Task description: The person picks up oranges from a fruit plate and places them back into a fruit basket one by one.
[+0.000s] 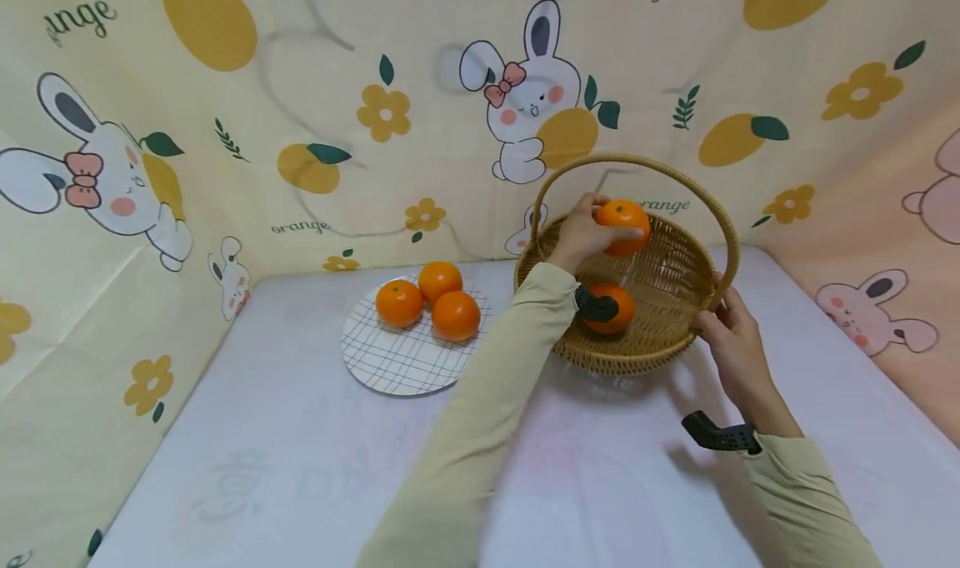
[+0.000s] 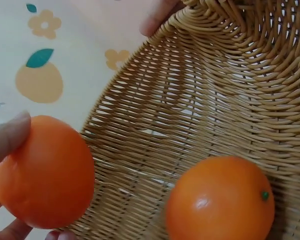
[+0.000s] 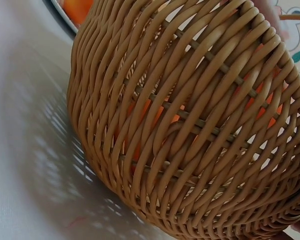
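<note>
My left hand (image 1: 587,233) grips an orange (image 1: 622,225) over the back part of a wicker basket (image 1: 667,276). In the left wrist view the thumb lies on top of this held orange (image 2: 50,172), with fingertips under it. A second orange (image 1: 611,308) rests inside the basket, partly covered by the left wrist strap in the head view. My right hand (image 1: 731,343) holds the basket's right rim at the foot of its arched handle, thumb on the near side. The basket tilts toward me, and its woven side (image 3: 190,125) fills the right wrist view.
Left of the basket, a round white plate (image 1: 390,360) with a grid pattern carries three oranges (image 1: 456,316). A white table surface (image 1: 300,460) lies beneath everything. Printed cloth (image 1: 420,68) with rabbits and fruit stands behind and along both sides.
</note>
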`<state>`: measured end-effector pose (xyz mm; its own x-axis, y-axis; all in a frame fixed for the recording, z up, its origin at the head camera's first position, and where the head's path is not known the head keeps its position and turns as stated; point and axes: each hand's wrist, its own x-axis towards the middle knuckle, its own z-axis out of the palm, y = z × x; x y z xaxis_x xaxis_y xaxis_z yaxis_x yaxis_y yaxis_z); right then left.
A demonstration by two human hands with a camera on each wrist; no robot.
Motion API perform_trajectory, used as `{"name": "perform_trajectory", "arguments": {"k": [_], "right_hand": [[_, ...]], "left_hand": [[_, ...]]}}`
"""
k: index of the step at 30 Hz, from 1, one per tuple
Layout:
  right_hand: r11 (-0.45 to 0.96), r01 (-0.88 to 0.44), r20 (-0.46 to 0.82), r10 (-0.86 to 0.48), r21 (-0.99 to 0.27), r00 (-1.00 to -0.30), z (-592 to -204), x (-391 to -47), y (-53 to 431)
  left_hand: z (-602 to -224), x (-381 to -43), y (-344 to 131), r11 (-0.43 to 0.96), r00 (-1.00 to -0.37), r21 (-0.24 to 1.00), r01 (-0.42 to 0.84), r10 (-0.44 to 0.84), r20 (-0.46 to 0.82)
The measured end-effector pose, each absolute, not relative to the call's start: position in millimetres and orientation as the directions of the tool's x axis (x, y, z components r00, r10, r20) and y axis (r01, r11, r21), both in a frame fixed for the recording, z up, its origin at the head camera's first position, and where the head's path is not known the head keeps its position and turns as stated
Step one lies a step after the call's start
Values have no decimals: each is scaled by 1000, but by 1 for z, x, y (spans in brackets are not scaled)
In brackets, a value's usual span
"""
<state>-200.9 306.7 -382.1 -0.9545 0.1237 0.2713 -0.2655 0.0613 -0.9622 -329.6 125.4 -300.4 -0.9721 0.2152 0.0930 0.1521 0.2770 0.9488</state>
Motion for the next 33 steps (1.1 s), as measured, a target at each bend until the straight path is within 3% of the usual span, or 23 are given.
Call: {"name": "perform_trajectory", "arguments": {"k": [7, 18, 23, 33], "right_hand": [[132, -240, 255, 116, -962, -960, -381, -202, 309], [102, -250, 261, 126, -963, -957, -381, -202, 308], [112, -246, 259, 130, -963, -957, -382, -202, 308], [132, -244, 261, 139, -961, -955, -381, -200, 306]], "left_hand": [[-321, -334, 138, 323, -985, 942, 93, 167, 40], [-349, -334, 150, 365, -994, 931, 8, 103, -31], [-356, -335, 155, 333, -989, 942, -37, 123, -82], [-363, -338, 157, 468, -976, 883, 14, 200, -91]]}}
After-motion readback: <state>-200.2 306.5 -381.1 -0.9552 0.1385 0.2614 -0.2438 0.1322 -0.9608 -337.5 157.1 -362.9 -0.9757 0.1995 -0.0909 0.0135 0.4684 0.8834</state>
